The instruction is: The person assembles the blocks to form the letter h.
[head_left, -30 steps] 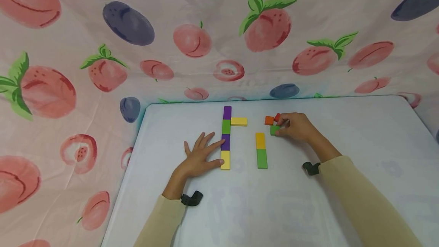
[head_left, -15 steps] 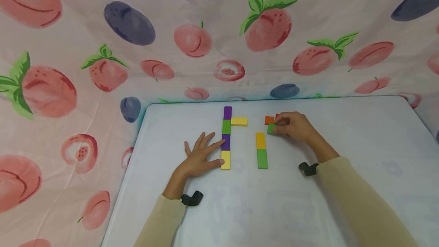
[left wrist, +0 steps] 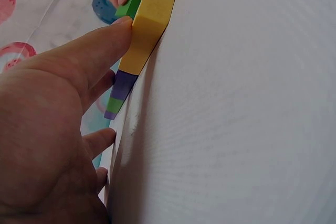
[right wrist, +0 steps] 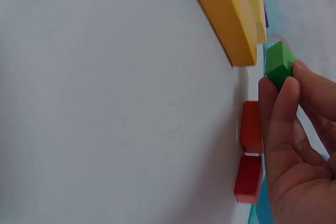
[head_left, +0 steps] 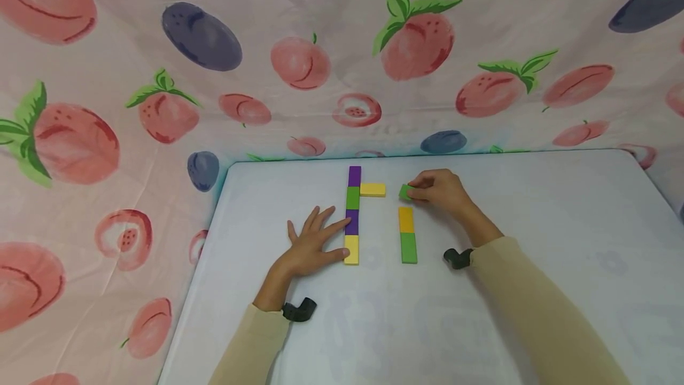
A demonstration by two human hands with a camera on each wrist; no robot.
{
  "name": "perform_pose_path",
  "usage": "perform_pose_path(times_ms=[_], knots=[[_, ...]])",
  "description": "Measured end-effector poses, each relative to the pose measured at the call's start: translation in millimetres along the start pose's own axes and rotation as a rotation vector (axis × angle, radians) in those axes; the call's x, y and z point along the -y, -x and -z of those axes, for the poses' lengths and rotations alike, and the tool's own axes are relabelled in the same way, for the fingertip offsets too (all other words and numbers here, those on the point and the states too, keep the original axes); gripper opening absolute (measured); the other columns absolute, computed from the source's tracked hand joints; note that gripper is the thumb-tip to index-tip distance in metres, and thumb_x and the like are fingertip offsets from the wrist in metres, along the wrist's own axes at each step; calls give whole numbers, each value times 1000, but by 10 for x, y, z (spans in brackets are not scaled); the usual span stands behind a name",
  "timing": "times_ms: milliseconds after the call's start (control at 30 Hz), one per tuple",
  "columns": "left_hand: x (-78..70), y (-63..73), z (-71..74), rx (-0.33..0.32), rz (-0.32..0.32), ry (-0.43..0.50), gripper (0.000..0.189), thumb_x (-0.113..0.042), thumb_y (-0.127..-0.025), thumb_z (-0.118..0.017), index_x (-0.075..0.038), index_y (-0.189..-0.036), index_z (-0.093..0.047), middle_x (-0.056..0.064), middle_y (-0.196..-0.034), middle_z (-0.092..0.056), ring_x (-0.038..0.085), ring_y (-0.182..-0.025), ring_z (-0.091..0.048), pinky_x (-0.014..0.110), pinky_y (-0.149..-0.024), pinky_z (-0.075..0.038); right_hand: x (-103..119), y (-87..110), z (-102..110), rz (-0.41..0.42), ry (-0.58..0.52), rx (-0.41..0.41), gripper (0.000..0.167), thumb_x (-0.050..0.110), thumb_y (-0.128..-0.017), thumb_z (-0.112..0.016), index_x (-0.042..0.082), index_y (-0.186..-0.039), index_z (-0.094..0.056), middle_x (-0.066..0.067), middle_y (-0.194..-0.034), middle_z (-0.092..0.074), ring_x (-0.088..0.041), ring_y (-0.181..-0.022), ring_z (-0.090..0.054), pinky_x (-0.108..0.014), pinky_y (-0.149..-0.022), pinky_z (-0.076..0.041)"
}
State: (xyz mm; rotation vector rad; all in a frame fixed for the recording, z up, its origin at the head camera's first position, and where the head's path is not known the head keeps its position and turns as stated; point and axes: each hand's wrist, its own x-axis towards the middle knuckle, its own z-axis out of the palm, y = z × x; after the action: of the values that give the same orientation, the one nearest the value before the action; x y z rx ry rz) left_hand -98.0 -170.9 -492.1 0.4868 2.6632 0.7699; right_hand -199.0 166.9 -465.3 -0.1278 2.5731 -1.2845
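Observation:
My right hand (head_left: 440, 192) pinches a small green block (head_left: 405, 192) between thumb and fingertips. In the right wrist view that block is held up off the table. Below it stands a two-block column, an orange-yellow block (head_left: 406, 220) above a longer green block (head_left: 408, 248). With fingers spread, my left hand (head_left: 306, 251) touches a vertical row of blocks: its forefinger on the lower purple block (head_left: 351, 222), its thumb on the pale yellow block (head_left: 351, 251). Higher in that row are a green block (head_left: 352, 198) and another purple block (head_left: 354, 176).
Another yellow block (head_left: 372, 189) juts right from the row. An orange block (right wrist: 252, 127) and a red block (right wrist: 248, 179) sit near my right hand; the head view hides them behind it. Everything lies on a white table (head_left: 363, 325) before a fruit-print cloth (head_left: 320, 16).
My right hand has carried the small green block leftward and slightly away from me, from beside the orange and red blocks to above the column. The left hand has stayed still.

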Motion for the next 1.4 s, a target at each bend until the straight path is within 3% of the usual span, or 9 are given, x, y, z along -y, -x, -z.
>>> perform_pose_path(times_ms=[267, 400, 633, 967, 1400], knots=[[4, -5, -12, -10, -1, -2, 69, -57, -94, -64, -43, -156, -38, -1, -173, -14, 32, -161, 6, 78, -109, 21, 89, -77, -152, -1, 87, -51, 23, 23, -89, -80, 10, -107, -80, -10, -102, -78, -22, -91, -68, -28, -78, -52], [-4, 2, -6, -18, -6, -11, 69, -55, -94, -65, -42, -156, -39, 0, -173, -15, 33, -161, 4, 79, -109, 20, 103, -111, -212, -3, 124, -66, 22, 24, -89, -80, 10, -107, -80, -10, -100, -78, -22, -88, -69, -33, -80, -55], [-9, 0, -12, -29, -6, -17, 69, -55, -94, -65, -42, -156, -39, 0, -172, -16, 33, -160, 4, 80, -109, 19, 116, -146, -239, -26, 152, -60, 26, 28, -90, -80, 12, -110, -80, -10, -107, -78, -26, -101, -65, -40, -90, -53], [-20, 4, -5, -22, 6, -16, 68, -56, -94, -65, -43, -156, -40, -1, -172, -16, 32, -161, 3, 80, -109, 19, 108, -184, -228, -88, 87, -2, 25, 25, -92, -78, 10, -112, -79, -9, -95, -78, -13, -72, -71, -22, -67, -56], [-17, 0, -7, -17, 9, -15, 69, -55, -94, -66, -43, -156, -39, -1, -173, -15, 32, -161, 4, 79, -109, 19, 53, -222, -122, -34, 130, 121, 33, 27, -96, -73, 9, -124, -73, -10, -102, -75, -15, -68, -69, -27, -73, -51]])
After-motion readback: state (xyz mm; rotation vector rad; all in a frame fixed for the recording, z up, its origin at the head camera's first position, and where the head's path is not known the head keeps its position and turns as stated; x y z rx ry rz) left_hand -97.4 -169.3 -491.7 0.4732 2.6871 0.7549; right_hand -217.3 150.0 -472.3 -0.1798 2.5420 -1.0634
